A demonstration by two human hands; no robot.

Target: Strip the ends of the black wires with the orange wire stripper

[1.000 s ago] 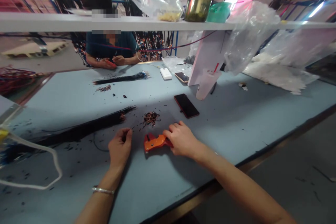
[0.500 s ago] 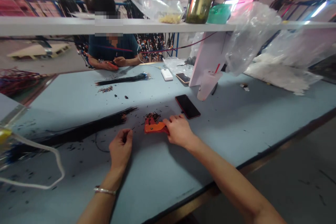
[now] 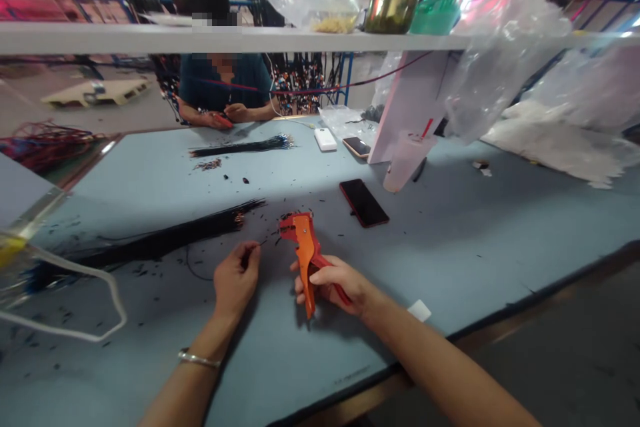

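Note:
My right hand [image 3: 333, 283] is wrapped round the handles of an orange and red wire stripper [image 3: 306, 247], whose jaws point away and to the left. Thumb and fingertips of my left hand [image 3: 237, 277] are pinched on a thin black wire [image 3: 262, 243]; its tip sticks out toward the stripper's jaws, a little apart from them. Behind my left hand lies a long bundle of black wires [image 3: 165, 233] with bare copper-coloured ends. Small wire scraps, partly hidden by the stripper's head, lie around the jaws.
A black phone [image 3: 364, 203] lies right of the stripper, with a plastic cup [image 3: 407, 163] behind it. Across the table a co-worker [image 3: 225, 83] holds a red tool near another wire bundle [image 3: 243, 145]. A shelf [image 3: 200, 40] spans above. A white cord [image 3: 113, 300] loops at left.
My right hand has raised the wire stripper and turned it from lying sideways to handles toward me, gripping it fully. My left hand keeps its pinch. The view has shifted slightly.

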